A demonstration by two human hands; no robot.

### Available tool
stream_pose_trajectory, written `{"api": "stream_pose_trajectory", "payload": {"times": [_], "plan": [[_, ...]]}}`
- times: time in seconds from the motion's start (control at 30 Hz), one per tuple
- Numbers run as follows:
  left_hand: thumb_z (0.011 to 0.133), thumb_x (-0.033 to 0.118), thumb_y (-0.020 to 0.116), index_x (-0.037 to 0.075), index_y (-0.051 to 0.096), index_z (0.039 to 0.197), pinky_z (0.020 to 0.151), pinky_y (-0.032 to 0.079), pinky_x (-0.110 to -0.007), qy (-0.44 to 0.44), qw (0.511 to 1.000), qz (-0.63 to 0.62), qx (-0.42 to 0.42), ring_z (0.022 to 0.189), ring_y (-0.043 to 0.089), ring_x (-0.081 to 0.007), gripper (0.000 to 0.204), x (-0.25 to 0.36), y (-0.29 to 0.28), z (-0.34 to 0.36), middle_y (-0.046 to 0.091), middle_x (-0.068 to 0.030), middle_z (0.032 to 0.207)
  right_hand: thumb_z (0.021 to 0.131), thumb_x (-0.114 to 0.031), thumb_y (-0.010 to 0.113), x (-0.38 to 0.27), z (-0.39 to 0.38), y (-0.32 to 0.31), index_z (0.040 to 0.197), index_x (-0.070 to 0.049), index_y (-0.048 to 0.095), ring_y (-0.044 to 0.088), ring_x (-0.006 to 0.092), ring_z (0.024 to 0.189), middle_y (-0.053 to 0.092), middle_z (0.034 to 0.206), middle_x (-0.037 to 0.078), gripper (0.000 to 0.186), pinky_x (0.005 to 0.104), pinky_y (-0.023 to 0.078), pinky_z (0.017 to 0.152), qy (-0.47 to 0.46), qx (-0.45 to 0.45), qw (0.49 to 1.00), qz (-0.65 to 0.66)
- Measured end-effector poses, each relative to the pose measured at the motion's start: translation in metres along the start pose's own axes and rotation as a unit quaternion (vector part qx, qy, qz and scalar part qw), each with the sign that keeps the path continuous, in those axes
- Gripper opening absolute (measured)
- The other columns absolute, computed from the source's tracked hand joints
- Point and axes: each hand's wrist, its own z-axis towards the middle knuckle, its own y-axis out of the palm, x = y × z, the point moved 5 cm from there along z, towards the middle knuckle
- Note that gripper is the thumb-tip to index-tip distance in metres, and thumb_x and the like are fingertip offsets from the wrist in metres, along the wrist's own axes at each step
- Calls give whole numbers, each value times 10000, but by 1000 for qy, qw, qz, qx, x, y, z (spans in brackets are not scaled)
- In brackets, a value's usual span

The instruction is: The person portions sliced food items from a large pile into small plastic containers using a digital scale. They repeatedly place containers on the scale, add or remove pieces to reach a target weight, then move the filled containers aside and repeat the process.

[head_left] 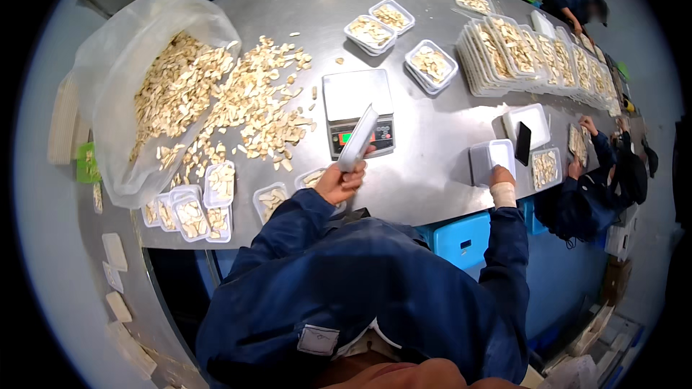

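My left hand (342, 184) grips a white plastic tray (358, 137) tilted on its edge in front of the digital scale (357, 91), whose weighing plate is bare. My right hand (502, 184) is closed on the near edge of a stack of white plastic trays (487, 161). To the left, pale dried slices (256, 101) lie in a spread pile spilling from a large clear bag (108, 86). Filled trays (191, 216) sit at the near left edge and partly behind my left arm, with other filled trays (431, 65) beyond the scale.
Long rows of filled trays (515, 47) cover the right back of the steel table (425, 137). A black phone (523, 142) rests near a white stack. Co-workers (591, 202) work at the right, another person (566, 11) farther back. A blue bin (459, 239) is under the near edge.
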Motion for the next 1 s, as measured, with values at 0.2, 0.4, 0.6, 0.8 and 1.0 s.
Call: {"api": "stream_pose_trajectory", "payload": {"times": [0.2, 0.4, 0.6, 0.8, 1.0], "plan": [[840, 87, 412, 6, 456, 932, 467, 400, -248, 202, 899, 288, 261, 583, 493, -148, 131, 82, -40, 10, 536, -109, 780, 783, -228, 524, 11, -16, -48, 842, -52, 499, 532, 359, 838, 556, 873, 163, 188, 441, 433, 693, 37, 123, 990, 63], [793, 39, 381, -34, 433, 1029, 550, 464, -317, 276, 650, 553, 442, 675, 564, -229, 252, 143, -64, 34, 544, -161, 824, 753, -57, 521, -21, -18, -81, 897, -30, 481, 495, 363, 821, 493, 870, 171, 152, 427, 411, 693, -88, 264, 942, 188], [709, -20, 355, -38, 437, 1046, 813, 377, -430, 356, 461, 692, 427, 927, 455, -409, 348, 155, -75, 46, 471, -261, 1000, 696, 61, 472, -174, -22, -111, 969, -9, 500, 503, 352, 889, 541, 980, 170, 283, 397, 415, 775, -354, 295, 844, 275], [765, 27, 384, -20, 371, 1134, 835, 375, -424, 337, 416, 716, 447, 968, 432, -410, 371, 154, -75, 47, 418, -245, 1073, 715, -58, 479, -308, -30, -117, 941, -77, 552, 501, 240, 800, 531, 1076, 65, 239, 332, 404, 702, -514, 238, 797, 210], [763, 25, 402, -25, 350, 1169, 883, 341, -402, 336, 455, 704, 430, 1023, 413, -382, 413, 152, -72, 45, 418, -236, 1092, 730, -96, 488, -347, -12, -89, 922, -84, 550, 474, 220, 885, 492, 1111, 57, 203, 329, 383, 749, -547, 172, 814, 89]]}}
